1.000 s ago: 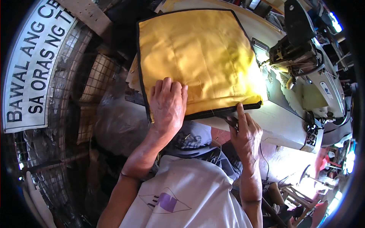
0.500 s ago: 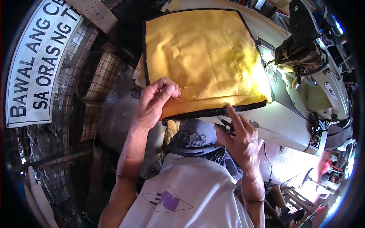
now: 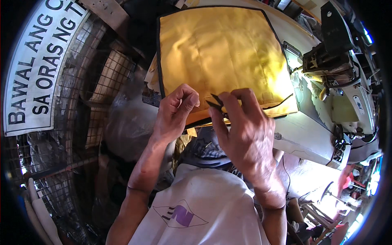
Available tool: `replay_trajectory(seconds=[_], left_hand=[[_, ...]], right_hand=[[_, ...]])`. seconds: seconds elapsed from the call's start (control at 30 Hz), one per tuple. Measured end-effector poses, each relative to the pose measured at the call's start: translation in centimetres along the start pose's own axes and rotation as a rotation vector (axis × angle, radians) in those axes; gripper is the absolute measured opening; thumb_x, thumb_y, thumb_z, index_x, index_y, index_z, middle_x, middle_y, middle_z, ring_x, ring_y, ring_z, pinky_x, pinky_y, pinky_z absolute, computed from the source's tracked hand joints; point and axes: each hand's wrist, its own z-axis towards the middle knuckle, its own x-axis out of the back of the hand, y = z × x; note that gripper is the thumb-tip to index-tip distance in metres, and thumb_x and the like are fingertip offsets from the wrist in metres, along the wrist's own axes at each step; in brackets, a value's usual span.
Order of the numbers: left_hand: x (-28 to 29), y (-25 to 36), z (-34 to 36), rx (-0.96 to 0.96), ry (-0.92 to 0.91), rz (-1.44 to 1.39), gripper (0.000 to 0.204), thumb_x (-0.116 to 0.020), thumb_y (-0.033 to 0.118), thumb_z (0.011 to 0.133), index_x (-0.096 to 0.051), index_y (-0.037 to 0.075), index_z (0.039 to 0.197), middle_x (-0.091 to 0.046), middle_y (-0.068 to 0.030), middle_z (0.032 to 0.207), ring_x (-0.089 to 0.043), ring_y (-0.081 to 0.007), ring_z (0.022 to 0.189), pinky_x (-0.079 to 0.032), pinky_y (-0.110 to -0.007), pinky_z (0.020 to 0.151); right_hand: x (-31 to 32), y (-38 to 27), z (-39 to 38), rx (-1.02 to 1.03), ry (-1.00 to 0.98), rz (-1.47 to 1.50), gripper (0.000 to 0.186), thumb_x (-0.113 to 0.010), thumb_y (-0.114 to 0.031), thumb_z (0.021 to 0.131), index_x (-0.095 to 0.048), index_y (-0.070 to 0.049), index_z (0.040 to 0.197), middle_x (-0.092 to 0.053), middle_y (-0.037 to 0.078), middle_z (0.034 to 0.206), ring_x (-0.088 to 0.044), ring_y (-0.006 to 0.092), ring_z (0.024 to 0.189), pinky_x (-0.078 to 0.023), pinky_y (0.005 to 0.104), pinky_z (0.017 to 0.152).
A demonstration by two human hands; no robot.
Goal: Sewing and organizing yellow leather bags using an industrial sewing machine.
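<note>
A yellow fabric panel [image 3: 220,49] with dark edging lies in front of me, its near edge toward my body. Over its near left corner, my left hand [image 3: 175,108] is closed with thumb and forefinger pinched on a yellow thread, which is barely visible now. My right hand [image 3: 247,130] grips a small pair of dark thread snips [image 3: 215,103], held between thumb and fingers. The blades are parted and point toward my left hand, just above the fabric. My right hand hides part of the panel's near edge.
A sewing machine [image 3: 332,65] stands at the right on a pale worktable [image 3: 302,132], its lamp lighting the panel. Wire mesh [image 3: 96,106] and a white sign [image 3: 41,69] are on the left. Clear plastic [image 3: 128,126] bulges beside my left arm.
My right hand has risen from the panel's near edge and moved left, bringing the snips close to my left hand. The left hand has shifted slightly right, still pinched.
</note>
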Motion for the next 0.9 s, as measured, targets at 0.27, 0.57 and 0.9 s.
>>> replay_trajectory(seconds=[0.27,0.57,0.9], left_hand=[[-0.7,-0.4,0.0,0.002,0.052,-0.008,0.014,-0.06,0.014,0.102,-0.058,0.003,0.094,-0.053,0.0008,0.079,-0.048,-0.0051,0.066,-0.041,-0.022,0.06],[-0.3,-0.3,0.1,-0.022,0.021,-0.053,0.013,-0.059,0.012,0.102,-0.057,0.002,0.093,-0.052,0.0014,0.077,-0.047,-0.0046,0.066,-0.041,-0.022,0.06],[-0.3,0.1,0.1,0.009,-0.011,-0.016,0.016,-0.059,0.015,0.103,-0.057,0.003,0.091,-0.053,0.0021,0.079,-0.046,-0.0044,0.068,-0.041,-0.022,0.061]], right_hand=[[-2.3,3.8,-0.7,-0.136,-0.235,0.418,0.025,-0.073,-0.011,0.086,-0.061,-0.001,0.105,-0.064,0.017,0.087,-0.068,0.0359,0.078,-0.054,0.0446,0.069],[-3.3,3.2,-1.7,-0.1,-0.211,0.389,0.025,-0.075,-0.013,0.085,-0.06,-0.003,0.102,-0.065,0.016,0.088,-0.068,0.0361,0.077,-0.055,0.0434,0.066],[-3.1,3.2,-1.0,0.001,-0.264,0.301,0.019,-0.072,-0.014,0.086,-0.059,-0.006,0.096,-0.063,0.012,0.088,-0.067,0.0353,0.078,-0.055,0.0428,0.064]])
